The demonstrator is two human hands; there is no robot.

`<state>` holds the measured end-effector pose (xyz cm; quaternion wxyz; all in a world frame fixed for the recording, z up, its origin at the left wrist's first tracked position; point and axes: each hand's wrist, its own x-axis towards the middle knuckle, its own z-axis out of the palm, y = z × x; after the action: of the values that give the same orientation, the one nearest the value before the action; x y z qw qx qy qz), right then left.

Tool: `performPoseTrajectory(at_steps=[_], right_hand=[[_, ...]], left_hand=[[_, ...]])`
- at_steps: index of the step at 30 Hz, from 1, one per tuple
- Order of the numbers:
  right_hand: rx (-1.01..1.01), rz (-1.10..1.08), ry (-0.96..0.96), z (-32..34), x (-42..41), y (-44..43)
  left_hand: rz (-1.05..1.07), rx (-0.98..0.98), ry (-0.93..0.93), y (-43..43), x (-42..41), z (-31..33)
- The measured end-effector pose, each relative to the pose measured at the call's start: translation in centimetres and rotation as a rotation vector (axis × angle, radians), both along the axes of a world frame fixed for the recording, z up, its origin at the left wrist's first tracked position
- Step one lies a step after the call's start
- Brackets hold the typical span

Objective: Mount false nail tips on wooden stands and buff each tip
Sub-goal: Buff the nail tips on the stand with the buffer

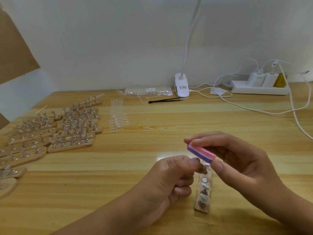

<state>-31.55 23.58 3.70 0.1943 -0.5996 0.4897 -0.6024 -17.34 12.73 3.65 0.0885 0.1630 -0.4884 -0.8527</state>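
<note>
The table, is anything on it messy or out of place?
Mostly tidy. One thin wooden stick lies alone at the far left of the table, apart from the wooden stands, and white cables sprawl loosely across the right side.

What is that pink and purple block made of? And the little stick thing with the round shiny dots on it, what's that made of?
The pink and purple block in the right hand looks like layered foam with a matte, slightly gritty skin: the colours sit in soft bands. The strip stand looks like pale unfinished wood, tan like the stands at left. Its round dots look like metal, since they shine silver.
</note>
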Motion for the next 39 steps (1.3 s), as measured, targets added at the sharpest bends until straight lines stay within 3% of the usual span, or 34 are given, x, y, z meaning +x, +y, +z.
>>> performPoseTrajectory(at_steps=[11, 15, 19, 23, 39], right_hand=[[0.001, -0.011, -0.099, -0.39, 0.39, -0.36], [-0.059, -0.045, -0.003, -0.48, 0.64, -0.26], [-0.026, -0.059, -0.077, -0.50, 0.58, -0.37], [-0.069, -0.058, 0.004, -0.66, 0.66, -0.06], [-0.073, -0.071, 0.037, -0.73, 0.72, -0.12]], left_hand=[[0.031, -0.018, -0.006, 0.07, -0.24, -0.24], [0.072, 0.008, 0.011, -0.40, -0.30, -0.03], [0.042, -0.023, 0.026, -0.23, -0.23, -0.06], [0.035, -0.033, 0.020, -0.21, -0.23, 0.10], [0.036, -0.083, -0.007, 0.19, -0.15, 0.34]])
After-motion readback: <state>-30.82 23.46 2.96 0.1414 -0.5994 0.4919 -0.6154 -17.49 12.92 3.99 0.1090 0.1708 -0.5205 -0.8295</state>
